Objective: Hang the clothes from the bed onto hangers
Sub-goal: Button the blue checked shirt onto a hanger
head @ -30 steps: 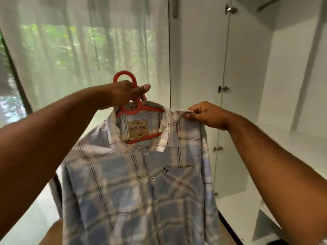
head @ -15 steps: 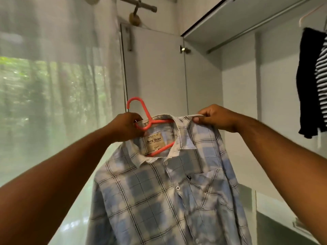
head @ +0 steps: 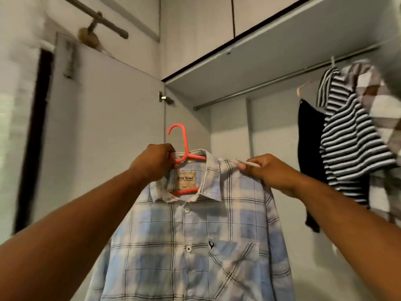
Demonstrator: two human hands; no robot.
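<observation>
A blue and white plaid shirt [head: 195,246] hangs on a coral plastic hanger [head: 184,146] in front of me, its hook pointing up and left. My left hand [head: 154,164] grips the hanger at the neck, by the collar. My right hand [head: 267,170] pinches the shirt's right shoulder seam. The wardrobe rail [head: 260,85] runs above and to the right, higher than the hook.
On the rail at the right hang a black garment [head: 308,137], a black and white striped top [head: 347,137] and a brown checked shirt [head: 382,101]. The open wardrobe door [head: 104,127] stands at the left. A shelf [head: 260,55] sits above the rail.
My view has swung up and right from the curtained window into the wardrobe. Both hands have carried the shirt on its hanger toward the rail, with the same holds.
</observation>
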